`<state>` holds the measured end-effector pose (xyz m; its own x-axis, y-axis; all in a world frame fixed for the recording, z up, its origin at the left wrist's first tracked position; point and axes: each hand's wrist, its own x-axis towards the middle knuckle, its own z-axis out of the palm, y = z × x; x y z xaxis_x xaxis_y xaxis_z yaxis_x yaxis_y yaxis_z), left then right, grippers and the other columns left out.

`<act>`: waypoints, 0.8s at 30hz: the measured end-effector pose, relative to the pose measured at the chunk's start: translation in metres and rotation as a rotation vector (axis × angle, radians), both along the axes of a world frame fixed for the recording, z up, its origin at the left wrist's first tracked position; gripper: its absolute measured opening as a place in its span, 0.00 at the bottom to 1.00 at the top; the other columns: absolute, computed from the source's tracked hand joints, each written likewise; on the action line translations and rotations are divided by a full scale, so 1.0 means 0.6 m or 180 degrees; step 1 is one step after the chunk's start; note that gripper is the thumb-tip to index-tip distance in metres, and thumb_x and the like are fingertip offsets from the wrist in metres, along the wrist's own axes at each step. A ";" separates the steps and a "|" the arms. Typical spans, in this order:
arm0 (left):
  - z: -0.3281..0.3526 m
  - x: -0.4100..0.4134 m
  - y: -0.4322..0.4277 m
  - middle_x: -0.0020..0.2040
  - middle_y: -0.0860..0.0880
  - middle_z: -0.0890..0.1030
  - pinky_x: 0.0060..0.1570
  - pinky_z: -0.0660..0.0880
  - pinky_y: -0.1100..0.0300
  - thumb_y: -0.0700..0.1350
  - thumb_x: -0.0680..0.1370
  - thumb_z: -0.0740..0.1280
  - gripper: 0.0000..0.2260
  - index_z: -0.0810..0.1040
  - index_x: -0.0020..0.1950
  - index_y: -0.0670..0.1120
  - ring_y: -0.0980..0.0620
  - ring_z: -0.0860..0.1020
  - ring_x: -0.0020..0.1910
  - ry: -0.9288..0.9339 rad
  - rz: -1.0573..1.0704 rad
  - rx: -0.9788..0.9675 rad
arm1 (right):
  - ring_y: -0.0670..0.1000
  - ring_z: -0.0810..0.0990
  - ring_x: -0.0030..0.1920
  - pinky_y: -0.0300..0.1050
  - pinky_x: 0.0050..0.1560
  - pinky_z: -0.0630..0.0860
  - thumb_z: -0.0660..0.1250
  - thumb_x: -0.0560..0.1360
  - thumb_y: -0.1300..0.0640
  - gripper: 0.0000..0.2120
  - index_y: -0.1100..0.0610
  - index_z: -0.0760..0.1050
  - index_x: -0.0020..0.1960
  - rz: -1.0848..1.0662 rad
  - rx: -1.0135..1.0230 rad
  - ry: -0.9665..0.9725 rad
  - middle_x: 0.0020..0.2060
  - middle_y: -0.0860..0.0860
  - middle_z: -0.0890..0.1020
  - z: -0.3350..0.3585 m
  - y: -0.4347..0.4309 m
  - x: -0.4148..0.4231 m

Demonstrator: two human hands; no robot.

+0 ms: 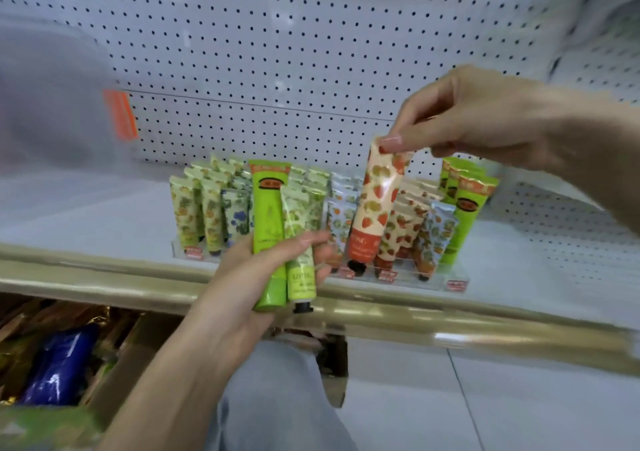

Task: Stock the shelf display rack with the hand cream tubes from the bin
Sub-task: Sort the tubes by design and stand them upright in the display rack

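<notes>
over the shelf [104,222], head view only: right hand [478,118] is pinching the crimped top end of a strawberry tube [377,204] between thumb and fingertips. it's hanging cap-down and a bit tilted, just in front of the strawberry row of the display rack [457,282]. left hand [263,267] is gripping two more tubes together, a plain green tube [268,215] and a leaf-print tube [299,242], caps pointing down, in front of the rack's middle. rack is sitting on the shelf near the pegboard [277,52], with its rows mostly filled with upright tubes. cardboard box [138,346] is showing at lower left below the shelf edge, probably the bin, contents blurred.

handling guess: tubes are looking light, soft-walled and glossy, so a bit slippery. squeezing the body is risking dents, so the stiff crimp or the cap end is looking like the better hold. lowering it cap-first is needing a free slot, and the neighbours are looking easy to knock over.
</notes>
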<state>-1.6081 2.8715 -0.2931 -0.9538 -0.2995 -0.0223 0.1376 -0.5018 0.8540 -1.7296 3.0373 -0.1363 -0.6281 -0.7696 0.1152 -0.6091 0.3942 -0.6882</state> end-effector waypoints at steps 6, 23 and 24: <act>-0.006 -0.021 0.040 0.48 0.40 0.85 0.36 0.81 0.57 0.40 0.62 0.74 0.12 0.84 0.43 0.38 0.44 0.85 0.46 0.0037 -0.0026 0.0294 | 0.48 0.68 0.29 0.32 0.26 0.63 0.76 0.64 0.50 0.06 0.51 0.83 0.31 -0.0595 0.0139 0.1093 0.28 0.55 0.77 -0.044 0.069 -0.027; -0.008 -0.023 0.049 0.49 0.42 0.85 0.40 0.81 0.59 0.43 0.66 0.72 0.12 0.85 0.48 0.42 0.46 0.84 0.48 0.0082 0.0086 -0.0128 | 0.43 0.69 0.34 0.40 0.32 0.65 0.72 0.71 0.50 0.09 0.56 0.84 0.40 -0.1163 0.0606 0.2004 0.34 0.49 0.72 -0.113 0.070 -0.081; -0.009 -0.023 0.048 0.49 0.42 0.85 0.40 0.81 0.59 0.43 0.66 0.72 0.12 0.85 0.47 0.43 0.46 0.84 0.48 0.0090 0.0080 -0.0130 | 0.42 0.68 0.34 0.43 0.33 0.64 0.72 0.72 0.51 0.09 0.57 0.84 0.41 -0.1167 0.0619 0.2032 0.34 0.47 0.71 -0.115 0.069 -0.082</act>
